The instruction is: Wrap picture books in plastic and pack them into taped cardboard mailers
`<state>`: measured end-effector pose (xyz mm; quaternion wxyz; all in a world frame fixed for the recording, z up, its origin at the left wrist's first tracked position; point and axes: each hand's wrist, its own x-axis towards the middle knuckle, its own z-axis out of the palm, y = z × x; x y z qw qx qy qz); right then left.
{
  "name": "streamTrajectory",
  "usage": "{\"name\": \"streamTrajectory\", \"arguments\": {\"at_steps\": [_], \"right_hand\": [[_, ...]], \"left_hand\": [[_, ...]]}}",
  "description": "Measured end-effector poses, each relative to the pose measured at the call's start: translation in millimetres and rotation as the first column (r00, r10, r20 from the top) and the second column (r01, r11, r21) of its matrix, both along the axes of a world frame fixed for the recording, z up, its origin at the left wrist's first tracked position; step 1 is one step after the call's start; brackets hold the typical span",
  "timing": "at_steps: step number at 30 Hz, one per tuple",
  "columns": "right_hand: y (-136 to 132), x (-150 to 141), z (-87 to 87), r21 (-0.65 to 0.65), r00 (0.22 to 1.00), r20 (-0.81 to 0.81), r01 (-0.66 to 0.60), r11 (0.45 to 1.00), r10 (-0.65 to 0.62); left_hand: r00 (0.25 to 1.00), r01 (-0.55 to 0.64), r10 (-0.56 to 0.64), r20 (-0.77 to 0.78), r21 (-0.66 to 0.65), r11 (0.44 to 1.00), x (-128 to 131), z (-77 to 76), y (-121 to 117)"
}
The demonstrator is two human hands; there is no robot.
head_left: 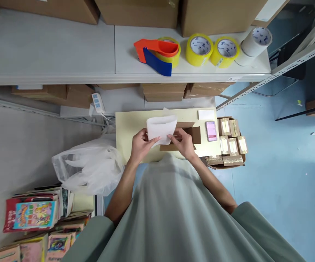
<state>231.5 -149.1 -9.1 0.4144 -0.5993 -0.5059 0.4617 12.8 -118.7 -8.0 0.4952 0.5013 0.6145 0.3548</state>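
Observation:
A white foam pouch (161, 128) is held up in front of me, over the cream table (127, 127). My left hand (143, 145) pinches its lower left edge between thumb and fingers. At the lower right edge, my right hand (184, 142) has its thumb and fingertips closed on the same pouch. Behind the pouch and my right hand stands an open cardboard box (196, 134), partly hidden, with its flaps spread. To the right on the table lie a pink pack, blurred in the picture (211, 131), and a white slip (205, 115).
A carton of small taped boxes (232, 145) stands right of the table. At left are a clear plastic bag (89, 163) of white material and stacked books (34, 214). The shelf above holds an orange-and-blue tape dispenser (157, 51), yellow tape rolls (200, 49) and white rolls (257, 42).

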Motion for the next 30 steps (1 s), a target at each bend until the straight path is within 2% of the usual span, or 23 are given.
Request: {"name": "streamTrajectory", "arguments": {"at_steps": [5,7,9,11,13,15,17,19,22,26,30], "right_hand": [[-10.9,35.3,-6.3,0.028,1.0,0.011,0.028,0.999,-0.029],[-11.9,52.9,-8.2,0.062,0.996,0.084,0.012,0.998,-0.018],[-9.5,72.4,-7.3,0.106,0.972,0.236,-0.044,0.993,0.017],[-3.5,91.7,-3.5,0.123,0.897,0.432,-0.154,0.98,0.087],[5.0,107.8,2.4,0.083,0.778,0.603,-0.282,0.956,0.177],[14.4,118.3,8.4,0.013,0.654,0.708,-0.388,0.922,0.265],[23.2,122.9,12.8,-0.045,0.555,0.762,-0.468,0.883,0.333],[30.0,123.4,14.9,-0.088,0.489,0.783,-0.525,0.847,0.385],[35.4,121.0,13.6,-0.13,0.45,0.778,-0.568,0.813,0.439],[35.7,120.7,2.1,-0.128,0.505,0.723,-0.573,0.81,0.471],[33.6,124.9,-20.6,-0.155,0.576,0.668,-0.512,0.845,0.472]], "left_hand": [[0.999,0.046,-0.046,-0.023,0.016,0.999,44.2,-5.5,-4.9],[0.995,0.059,-0.055,-0.08,0.053,0.997,57.2,-5.2,-5.0],[0.982,0.065,-0.034,-0.185,0.165,0.984,66.4,2.7,-4.1],[0.951,0.097,0.009,-0.309,0.325,0.941,72.8,18.6,-2.2],[0.905,0.202,0.001,-0.426,0.431,0.879,78.7,38.3,0.8],[0.84,0.379,-0.116,-0.53,0.421,0.824,85.8,54.4,4.7],[0.754,0.535,-0.254,-0.606,0.342,0.773,94.5,60.9,9.1],[0.675,0.618,-0.351,-0.648,0.238,0.749,102.9,56.9,13.3],[0.633,0.618,-0.39,-0.669,0.132,0.775,109.7,39.9,18.0],[0.683,0.554,-0.372,-0.628,0.114,0.825,104.0,17.3,20.7],[0.738,0.499,-0.372,-0.563,0.083,0.863,89.0,-4.1,20.7]]}}
